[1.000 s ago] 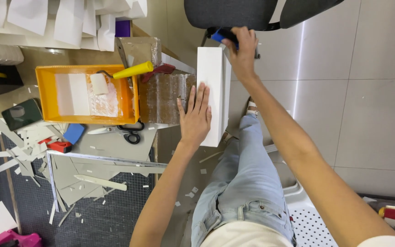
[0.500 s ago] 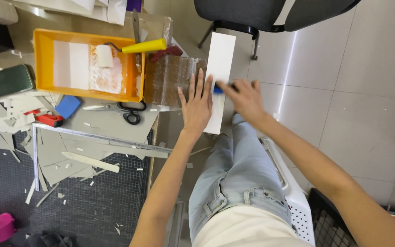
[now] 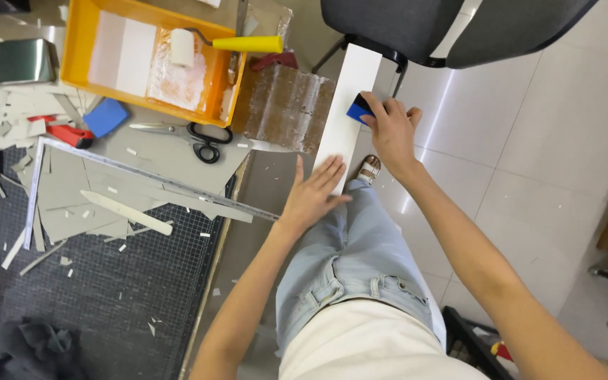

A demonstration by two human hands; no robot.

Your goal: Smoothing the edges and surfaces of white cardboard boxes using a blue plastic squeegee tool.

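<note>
While I look down, the long white board runs from my lap up and away toward the chair. My left hand lies flat and open on its near end. My right hand is farther up, on the board's right edge, fingers closed around a small blue block pressed on the white face. Both hands touch the board.

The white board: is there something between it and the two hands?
Under the right hand, yes: a blue block held in its fingers lies between the hand and the white board. The left hand lies flat on the board's lower end, with nothing visible between.
</note>
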